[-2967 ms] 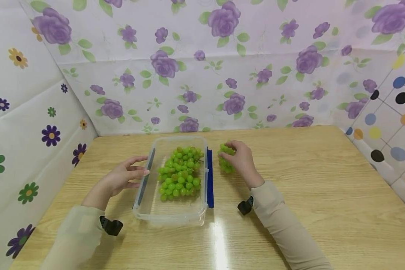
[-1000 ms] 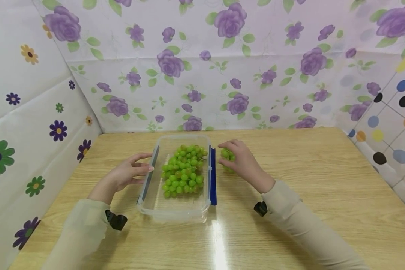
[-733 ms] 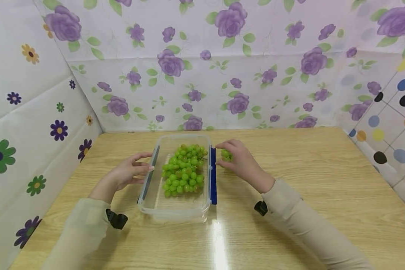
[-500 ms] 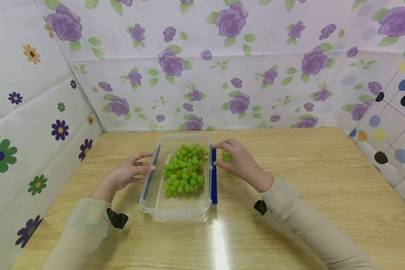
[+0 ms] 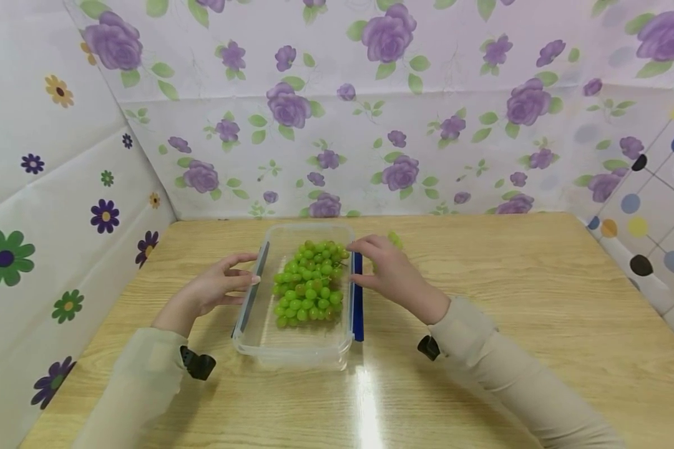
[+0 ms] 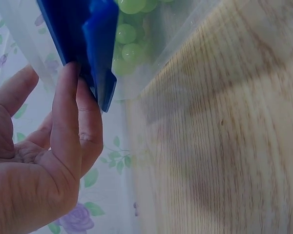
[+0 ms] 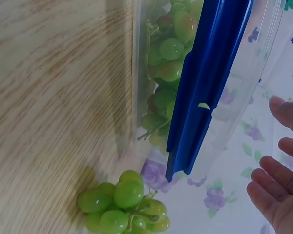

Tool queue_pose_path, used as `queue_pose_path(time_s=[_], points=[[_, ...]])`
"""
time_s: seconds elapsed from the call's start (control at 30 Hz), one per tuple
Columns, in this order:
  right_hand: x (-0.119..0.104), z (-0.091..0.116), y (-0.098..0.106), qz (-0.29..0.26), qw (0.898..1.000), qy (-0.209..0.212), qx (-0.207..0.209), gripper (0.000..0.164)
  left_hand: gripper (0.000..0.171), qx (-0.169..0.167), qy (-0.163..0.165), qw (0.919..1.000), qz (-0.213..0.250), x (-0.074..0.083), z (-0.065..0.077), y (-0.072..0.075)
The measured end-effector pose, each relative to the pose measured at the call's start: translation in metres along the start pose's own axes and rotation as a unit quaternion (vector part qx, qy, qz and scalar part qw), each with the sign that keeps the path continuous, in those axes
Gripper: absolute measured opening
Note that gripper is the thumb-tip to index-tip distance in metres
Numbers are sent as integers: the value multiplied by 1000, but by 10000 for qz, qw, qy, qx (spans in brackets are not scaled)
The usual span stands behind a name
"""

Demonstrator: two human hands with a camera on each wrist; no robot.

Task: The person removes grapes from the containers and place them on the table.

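Beside the clear container (image 5: 292, 351) of grapes (image 5: 309, 287), the relaxed left grip (image 5: 218, 287) touches a blue flap (image 6: 100, 36), the right grip (image 5: 392, 272) released.

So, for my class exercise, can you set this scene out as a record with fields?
Container: clear rectangular plastic box on light wood-grain table
Inside: round green grapes
Outside: small bunch of round green grapes, right of box
Left hand: fingers touch left blue plastic flap
Right hand: near right blue plastic flap
Backdrop: white sheet, purple flowers
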State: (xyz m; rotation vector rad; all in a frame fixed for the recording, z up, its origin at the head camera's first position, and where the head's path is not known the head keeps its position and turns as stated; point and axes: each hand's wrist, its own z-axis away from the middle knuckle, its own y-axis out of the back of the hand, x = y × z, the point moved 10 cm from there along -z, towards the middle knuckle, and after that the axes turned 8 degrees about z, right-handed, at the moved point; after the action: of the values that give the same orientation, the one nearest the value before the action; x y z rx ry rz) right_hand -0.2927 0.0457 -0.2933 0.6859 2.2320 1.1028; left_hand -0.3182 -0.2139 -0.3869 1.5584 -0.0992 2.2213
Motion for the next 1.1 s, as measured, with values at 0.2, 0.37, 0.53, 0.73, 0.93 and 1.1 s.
queue_pose_path(time_s=[0.2,0.37,0.53,0.73,0.93,1.1], points=[[-5,-2,-4,-29,9998,-19,-179,48,74,-27,10,10000,51,0,1,-1],[-9,-4,-9,-109,9994,-13,-339,48,74,-37,18,10000,49,-1,0,-1],[-14,-6,-14,-273,9984,-5,-501,50,74,-34,-4,10000,-14,0,0,0],[-20,-10,-17,-255,9975,-22,-662,53,74,-39,14,10000,-51,0,0,-1],[-26,-13,-21,-286,9972,26,-691,53,74,-44,49,10000,15,0,-1,-1],[-30,-15,-24,-210,9970,65,-742,52,74,-42,30,10000,-8,0,-1,0]])
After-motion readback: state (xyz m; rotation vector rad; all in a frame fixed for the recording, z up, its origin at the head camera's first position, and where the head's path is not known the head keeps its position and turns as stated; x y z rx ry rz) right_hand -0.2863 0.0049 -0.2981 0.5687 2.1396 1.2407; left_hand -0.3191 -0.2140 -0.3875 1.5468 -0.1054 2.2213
